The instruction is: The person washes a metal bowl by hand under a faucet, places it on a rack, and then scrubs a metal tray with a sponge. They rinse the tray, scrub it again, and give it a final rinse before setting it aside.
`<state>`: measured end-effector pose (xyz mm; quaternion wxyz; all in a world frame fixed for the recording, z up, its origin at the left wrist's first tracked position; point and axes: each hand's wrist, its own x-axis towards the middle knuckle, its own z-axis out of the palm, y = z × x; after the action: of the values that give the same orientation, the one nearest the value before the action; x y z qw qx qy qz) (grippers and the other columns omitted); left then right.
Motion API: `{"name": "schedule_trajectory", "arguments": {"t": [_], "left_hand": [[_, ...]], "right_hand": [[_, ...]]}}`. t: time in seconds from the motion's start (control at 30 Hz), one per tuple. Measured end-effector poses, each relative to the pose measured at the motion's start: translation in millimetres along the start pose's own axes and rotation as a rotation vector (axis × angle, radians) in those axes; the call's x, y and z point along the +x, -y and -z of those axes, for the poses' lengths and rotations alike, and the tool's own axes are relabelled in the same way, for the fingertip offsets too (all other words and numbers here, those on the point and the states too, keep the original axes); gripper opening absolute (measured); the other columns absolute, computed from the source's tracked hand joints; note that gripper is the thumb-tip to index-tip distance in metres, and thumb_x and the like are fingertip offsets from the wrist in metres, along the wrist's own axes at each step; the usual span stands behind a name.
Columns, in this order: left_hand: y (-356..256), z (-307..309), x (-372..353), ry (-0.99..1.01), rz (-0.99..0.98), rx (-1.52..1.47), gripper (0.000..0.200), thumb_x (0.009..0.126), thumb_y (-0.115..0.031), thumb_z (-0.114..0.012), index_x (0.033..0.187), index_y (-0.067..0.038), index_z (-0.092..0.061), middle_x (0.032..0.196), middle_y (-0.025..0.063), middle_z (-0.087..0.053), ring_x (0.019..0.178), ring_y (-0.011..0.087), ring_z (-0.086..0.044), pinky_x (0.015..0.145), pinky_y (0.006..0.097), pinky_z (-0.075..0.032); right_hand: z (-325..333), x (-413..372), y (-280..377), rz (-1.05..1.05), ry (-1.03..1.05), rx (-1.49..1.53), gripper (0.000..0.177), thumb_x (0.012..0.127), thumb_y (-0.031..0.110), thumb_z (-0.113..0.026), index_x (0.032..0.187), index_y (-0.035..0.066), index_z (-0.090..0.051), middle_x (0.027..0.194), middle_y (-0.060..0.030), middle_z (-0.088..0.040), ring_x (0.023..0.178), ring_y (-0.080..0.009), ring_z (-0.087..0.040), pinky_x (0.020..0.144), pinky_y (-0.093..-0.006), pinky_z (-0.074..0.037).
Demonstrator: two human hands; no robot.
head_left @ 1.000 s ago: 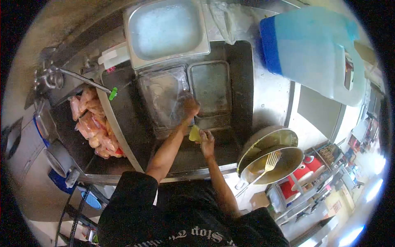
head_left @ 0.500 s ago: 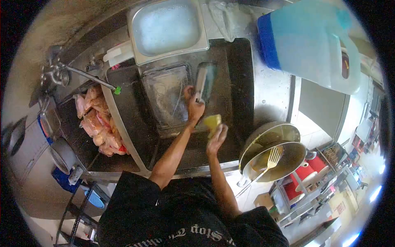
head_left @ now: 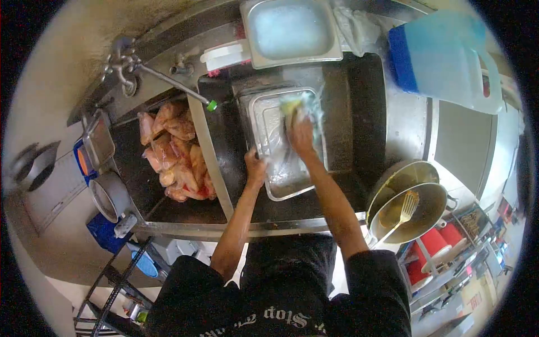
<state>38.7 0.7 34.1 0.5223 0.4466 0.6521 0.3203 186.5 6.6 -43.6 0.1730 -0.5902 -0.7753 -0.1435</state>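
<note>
A rectangular metal tray [head_left: 275, 188] lies face up and slightly turned in the dark sink basin, suds streaked over its inside. My left hand [head_left: 256, 167] is closed on the tray's left rim near the lower corner. In my right hand [head_left: 300, 135] is a yellow-green sponge [head_left: 290, 105], pressed to the upper right part of the tray. White lather surrounds the sponge, and motion blurs it and the fingertips. What lies directly beneath the tray is mostly hidden.
A metal pan of soapy water [head_left: 295, 28] stands on the sink's far edge, near a big plastic jug [head_left: 443, 56]. Bagged raw meat [head_left: 177, 154] fills part of the left basin under the faucet [head_left: 168, 81]. Pans with a slotted turner [head_left: 409, 208] sit at right.
My left hand held a blurred, narrow-looking metal piece above the sink; now it grips the tray's rim. The sponge in my right hand moved up onto the tray. The whole view shifted.
</note>
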Motion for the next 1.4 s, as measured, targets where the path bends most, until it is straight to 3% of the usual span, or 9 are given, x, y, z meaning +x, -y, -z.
{"name": "schedule_trajectory", "arguments": {"t": [0.23, 0.47, 0.67, 0.77, 0.87, 0.9, 1.0, 1.3, 1.4], "left_hand": [[1, 36, -9, 0.006, 0.258, -0.221, 0.029, 0.06, -0.003, -0.052, 0.088, -0.003, -0.056, 0.068, -0.0014, -0.052, 0.054, 0.0077, -0.048, 0.044, 0.0227, -0.037], [7, 43, -8, 0.13, 0.349, -0.273, 0.03, 0.059, -0.003, -0.052, 0.089, -0.002, -0.056, 0.063, 0.0011, -0.05, 0.047, 0.0104, -0.046, 0.041, 0.0245, -0.037], [-11, 42, -7, 0.211, 0.354, -0.059, 0.041, 0.057, -0.003, -0.057, 0.097, 0.001, -0.054, 0.069, 0.003, -0.054, 0.053, 0.0116, -0.049, 0.045, 0.0248, -0.039], [-40, 55, -4, 0.308, 0.337, -0.067, 0.044, 0.056, -0.006, -0.058, 0.099, 0.0, -0.054, 0.073, 0.0033, -0.055, 0.057, 0.011, -0.049, 0.047, 0.025, -0.039], [-45, 54, -8, 0.433, 0.267, 0.05, 0.042, 0.056, -0.007, -0.057, 0.098, -0.002, -0.055, 0.074, 0.0027, -0.054, 0.057, 0.0104, -0.049, 0.046, 0.0235, -0.038], [-55, 53, -10, 0.429, 0.295, 0.091, 0.043, 0.057, -0.008, -0.057, 0.099, -0.002, -0.055, 0.074, 0.0027, -0.054, 0.058, 0.0108, -0.048, 0.048, 0.0241, -0.038], [-42, 65, -2, 0.556, 0.341, 0.097, 0.042, 0.057, -0.009, -0.056, 0.099, -0.001, -0.054, 0.075, 0.0029, -0.053, 0.059, 0.0111, -0.048, 0.049, 0.0251, -0.039], [-42, 49, -22, 0.469, 0.25, -0.003, 0.038, 0.058, -0.008, -0.053, 0.095, -0.002, -0.054, 0.072, 0.0015, -0.052, 0.051, 0.0096, -0.046, 0.043, 0.022, -0.036], [-50, 42, -31, 0.368, 0.245, -0.051, 0.037, 0.057, -0.008, -0.053, 0.094, -0.002, -0.055, 0.069, 0.0008, -0.052, 0.051, 0.009, -0.047, 0.044, 0.0212, -0.038]], "right_hand": [[36, 30, 35, -0.318, 0.683, 0.706, 0.044, 0.075, 0.02, -0.056, 0.115, 0.005, -0.047, 0.122, -0.0266, -0.039, 0.09, -0.0384, -0.053, 0.079, -0.043, -0.042], [59, 38, 61, -0.226, 0.458, 0.526, 0.044, 0.076, 0.025, -0.056, 0.116, 0.008, -0.048, 0.12, -0.0242, -0.039, 0.114, -0.0411, -0.033, 0.095, -0.0513, -0.025], [43, 46, 61, -0.762, 0.156, 0.952, 0.046, 0.074, 0.018, -0.057, 0.116, 0.007, -0.044, 0.122, -0.024, -0.037, 0.113, -0.0419, -0.034, 0.096, -0.05, -0.026], [80, 59, 57, -0.499, 0.005, 1.398, 0.044, 0.075, 0.018, -0.056, 0.115, 0.004, -0.044, 0.121, -0.0253, -0.038, 0.112, -0.0421, -0.035, 0.095, -0.0503, -0.027], [64, 76, 33, -0.577, 0.007, 0.572, 0.034, 0.082, 0.022, -0.049, 0.11, 0.004, -0.046, 0.12, -0.0221, -0.041, 0.112, -0.0446, -0.035, 0.096, -0.052, -0.023], [75, 71, 33, -0.328, 0.665, 0.592, 0.035, 0.082, 0.024, -0.043, 0.112, 0.007, -0.048, 0.12, -0.0219, -0.043, 0.114, -0.0448, -0.034, 0.098, -0.0559, -0.018], [126, 76, 26, 0.027, 0.24, 1.068, 0.04, 0.08, 0.018, -0.048, 0.118, 0.005, -0.042, 0.127, -0.0205, -0.035, 0.112, -0.0363, -0.038, 0.096, -0.0506, -0.024], [109, 39, 36, -0.539, 0.174, 1.129, 0.054, 0.075, 0.003, -0.05, 0.126, 0.003, -0.033, 0.125, -0.0216, -0.038, 0.113, -0.0357, -0.04, 0.093, -0.0434, -0.034], [102, 34, 35, -0.795, 0.625, 1.315, 0.044, 0.078, 0.004, -0.05, 0.121, 0.003, -0.041, 0.117, -0.0203, -0.046, 0.108, -0.0319, -0.047, 0.092, -0.0386, -0.037]]}}
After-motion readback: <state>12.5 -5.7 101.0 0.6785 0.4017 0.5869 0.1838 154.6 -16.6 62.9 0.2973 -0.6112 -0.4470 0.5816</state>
